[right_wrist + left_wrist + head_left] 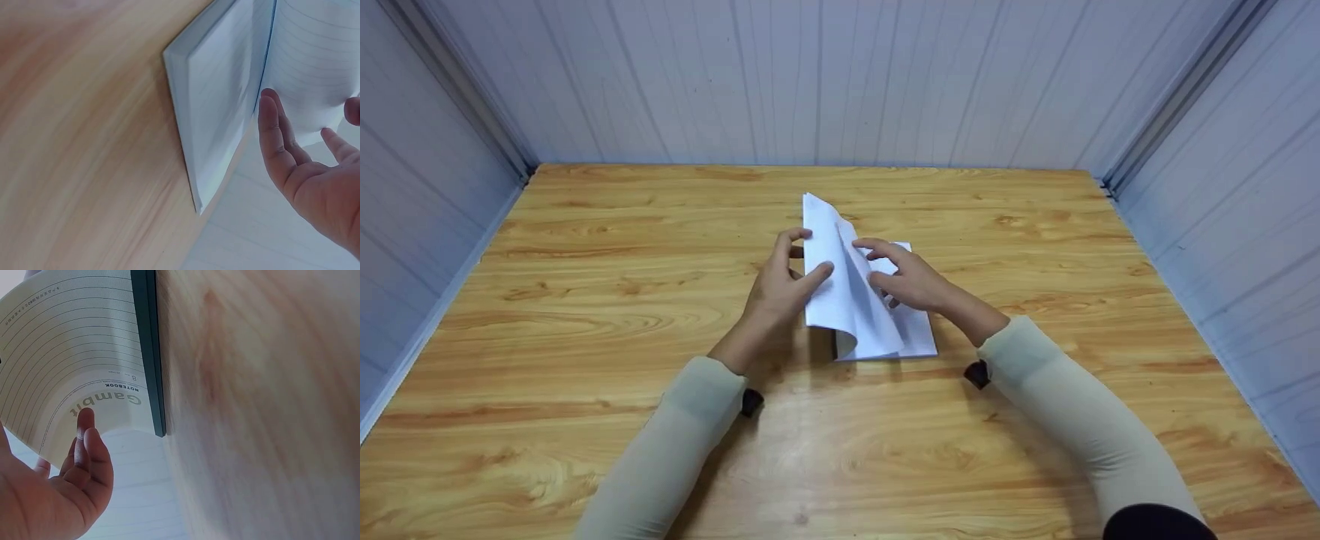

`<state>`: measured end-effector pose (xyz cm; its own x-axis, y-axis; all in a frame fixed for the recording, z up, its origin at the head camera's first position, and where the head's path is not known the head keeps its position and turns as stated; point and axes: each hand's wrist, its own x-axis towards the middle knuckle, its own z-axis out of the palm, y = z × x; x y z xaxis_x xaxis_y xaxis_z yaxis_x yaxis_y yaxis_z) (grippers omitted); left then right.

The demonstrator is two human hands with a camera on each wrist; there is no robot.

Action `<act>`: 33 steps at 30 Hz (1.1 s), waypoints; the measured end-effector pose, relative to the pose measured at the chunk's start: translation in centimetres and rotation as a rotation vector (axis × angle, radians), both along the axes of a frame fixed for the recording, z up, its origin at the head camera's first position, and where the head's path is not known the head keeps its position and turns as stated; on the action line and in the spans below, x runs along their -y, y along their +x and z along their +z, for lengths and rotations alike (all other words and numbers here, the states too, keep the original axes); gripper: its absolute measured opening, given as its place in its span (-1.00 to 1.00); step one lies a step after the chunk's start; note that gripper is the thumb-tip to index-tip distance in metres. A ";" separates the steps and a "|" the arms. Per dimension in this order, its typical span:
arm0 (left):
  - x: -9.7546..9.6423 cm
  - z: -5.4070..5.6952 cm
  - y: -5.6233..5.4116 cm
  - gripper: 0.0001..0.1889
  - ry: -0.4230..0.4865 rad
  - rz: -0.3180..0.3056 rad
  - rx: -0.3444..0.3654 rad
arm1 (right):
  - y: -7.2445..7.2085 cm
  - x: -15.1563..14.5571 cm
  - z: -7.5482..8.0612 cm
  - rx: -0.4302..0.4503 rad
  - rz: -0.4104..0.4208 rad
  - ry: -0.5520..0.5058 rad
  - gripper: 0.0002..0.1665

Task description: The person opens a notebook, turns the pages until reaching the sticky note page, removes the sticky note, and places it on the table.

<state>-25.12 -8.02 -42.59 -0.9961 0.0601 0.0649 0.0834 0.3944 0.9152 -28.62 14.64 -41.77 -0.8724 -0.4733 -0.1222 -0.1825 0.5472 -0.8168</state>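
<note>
A notebook (917,336) lies open on the table, its left part lifted and its white leaves curving. My left hand (776,289) pinches that lifted part, thumb on the pages and fingers behind. In the left wrist view the lined cream cover (84,354) bends above the fingers, bearing the printed word "Gambit" and a dark green spine (147,354). My right hand (915,281) is at a partly raised leaf (877,330), fingers loosely bent and fingertips against it. The right wrist view shows the page block (222,107) lying flat, beside the upright lined leaf (309,62).
The wood-grain table (585,360) extends around the notebook on all sides. White panelled walls (847,82) border its back and both sides. Dark wrist-worn pieces hang under the left sleeve (682,442) and the right sleeve (1072,397).
</note>
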 end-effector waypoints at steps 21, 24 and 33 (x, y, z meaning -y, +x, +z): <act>0.1 0.0 0.1 -0.48 0.010 -0.012 -0.007 | 0.9 1.2 0.2 -0.098 0.083 0.014 -0.43; -0.1 0.0 0.0 -0.46 0.000 0.001 0.001 | 0.9 1.4 0.2 -0.111 0.078 0.009 -0.44; -0.3 -0.1 -0.2 -0.39 0.000 0.039 0.002 | 0.9 1.4 0.0 -0.140 0.079 -0.048 -0.50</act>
<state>-25.35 -7.68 -42.74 -0.9978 0.0208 0.0630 0.0661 0.3969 0.9155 -27.71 13.23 -41.80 -0.8389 -0.5438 0.0221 -0.3373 0.4876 -0.8053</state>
